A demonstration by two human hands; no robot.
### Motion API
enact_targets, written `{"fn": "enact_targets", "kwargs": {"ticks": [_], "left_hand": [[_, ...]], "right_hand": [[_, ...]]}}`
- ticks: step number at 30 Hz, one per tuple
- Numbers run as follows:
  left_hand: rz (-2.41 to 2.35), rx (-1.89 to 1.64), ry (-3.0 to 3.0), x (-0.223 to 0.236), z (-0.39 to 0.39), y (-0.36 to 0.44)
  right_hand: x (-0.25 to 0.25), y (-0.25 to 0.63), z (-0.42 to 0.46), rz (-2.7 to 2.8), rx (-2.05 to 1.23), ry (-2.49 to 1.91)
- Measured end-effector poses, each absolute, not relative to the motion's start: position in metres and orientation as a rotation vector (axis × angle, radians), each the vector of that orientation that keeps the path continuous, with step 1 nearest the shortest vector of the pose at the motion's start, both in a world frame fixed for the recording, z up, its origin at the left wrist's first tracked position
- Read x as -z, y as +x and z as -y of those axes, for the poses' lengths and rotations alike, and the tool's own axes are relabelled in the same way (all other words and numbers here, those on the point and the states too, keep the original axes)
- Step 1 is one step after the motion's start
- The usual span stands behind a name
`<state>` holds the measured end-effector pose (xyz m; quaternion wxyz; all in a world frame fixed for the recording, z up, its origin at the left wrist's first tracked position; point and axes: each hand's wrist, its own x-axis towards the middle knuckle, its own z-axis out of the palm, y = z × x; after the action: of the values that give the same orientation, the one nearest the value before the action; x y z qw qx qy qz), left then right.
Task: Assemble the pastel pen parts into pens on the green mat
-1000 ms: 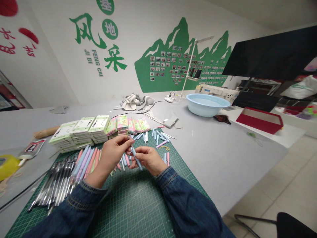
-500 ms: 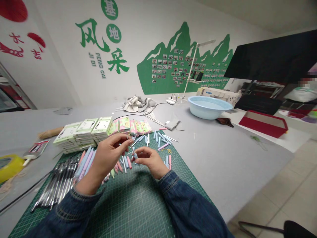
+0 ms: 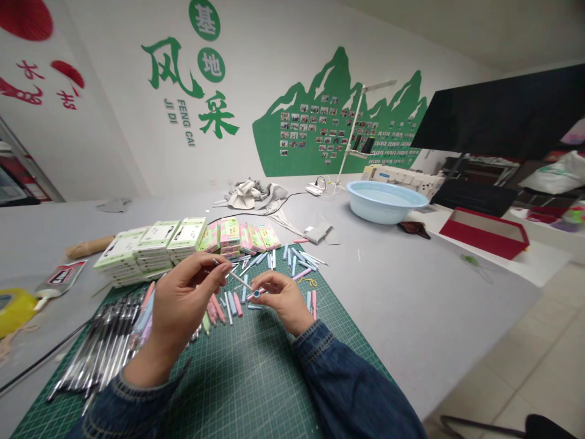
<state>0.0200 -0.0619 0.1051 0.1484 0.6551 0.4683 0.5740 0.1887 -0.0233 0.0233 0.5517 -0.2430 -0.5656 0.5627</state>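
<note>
My left hand [image 3: 183, 302] pinches the far end of a thin white pen refill [image 3: 238, 280]. Opposite it, my right hand [image 3: 283, 300] has thumb and fingers closed on a small light-blue pen barrel piece [image 3: 256, 294], whose round open end faces me. The refill's lower end is beside this piece; I cannot tell whether they touch. Both hands are above a green cutting mat [image 3: 237, 378]. Pink pen parts [image 3: 238, 305] and blue pen parts [image 3: 292, 261] lie loose beyond the hands. Clear pens with black grips [image 3: 100, 335] are lined up left of my left hand.
Stacked white-green boxes [image 3: 158, 235] and pink-green boxes [image 3: 229, 233] stand behind the mat. Tape [image 3: 16, 314] and a glue tube [image 3: 61, 279] lie at left. Farther right are a blue basin [image 3: 386, 204], a red box [image 3: 487, 235] and the table's edge.
My left hand has moved left and slightly down, away from my right hand, so more of the refill shows. The blue piece has turned its open end toward me.
</note>
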Motion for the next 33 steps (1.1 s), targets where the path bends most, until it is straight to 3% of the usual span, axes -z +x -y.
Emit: {"fn": "enact_targets", "kwargs": {"ticks": [14,27,33], "left_hand": [[-1.336,-1.639,1.924,-0.1034,0.0656,0.0200],[-1.404,-1.696,1.769,-0.1043,0.0673,0.0199],[-1.392,-1.660,1.765,-0.1030,0.0674,0.0219]], "right_hand": [[-0.0238,0.1890,0.0229,1.355,-1.309,-0.545],[-0.0195,0.1934,0.0176,1.043,-1.604,-0.550],[-0.0165,0.1949,0.0141,0.888,-1.593,-0.627]]}}
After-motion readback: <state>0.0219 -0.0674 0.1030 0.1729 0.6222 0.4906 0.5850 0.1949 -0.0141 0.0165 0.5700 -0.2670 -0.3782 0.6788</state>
